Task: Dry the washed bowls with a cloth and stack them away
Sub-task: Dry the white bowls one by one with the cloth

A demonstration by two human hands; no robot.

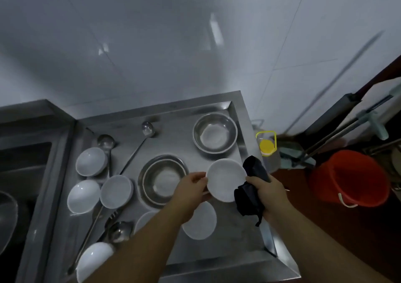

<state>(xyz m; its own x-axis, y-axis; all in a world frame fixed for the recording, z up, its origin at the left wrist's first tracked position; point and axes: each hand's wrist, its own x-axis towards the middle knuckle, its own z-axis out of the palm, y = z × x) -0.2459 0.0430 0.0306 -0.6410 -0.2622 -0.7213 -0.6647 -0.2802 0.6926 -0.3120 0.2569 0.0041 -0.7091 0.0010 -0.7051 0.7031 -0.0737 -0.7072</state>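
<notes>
A stainless steel draining counter (217,239) with a raised rim carries everything. Toward its far right corner sits a steel basin (215,133); near the middle, a second steel basin (163,179) rests inside a wider steel dish. Beyond the counter's right edge stands a red bucket (349,178) on the floor.

Several white bowls wait along the left edge, one (91,161) toward the far side, two more just nearer, touching each other, and another at the near left corner. A further white bowl (200,222) lies under the forearms, near the right edge.

The white bowl in hand (225,179) is held above the counter, near its right edge, opening toward the camera. The left hand (192,187) grips its left rim, fingers curled round it. The right hand (268,190) is closed round a dark cloth (249,198), bunched and pressed to the bowl's right rim.

Long ladles lie among the bowls, the smallest things here.

This looks like the drying step on one bowl. Next, the cloth probably needs to sweep the inside while the left hand turns the bowl, then a spot for stacking must be chosen.
</notes>
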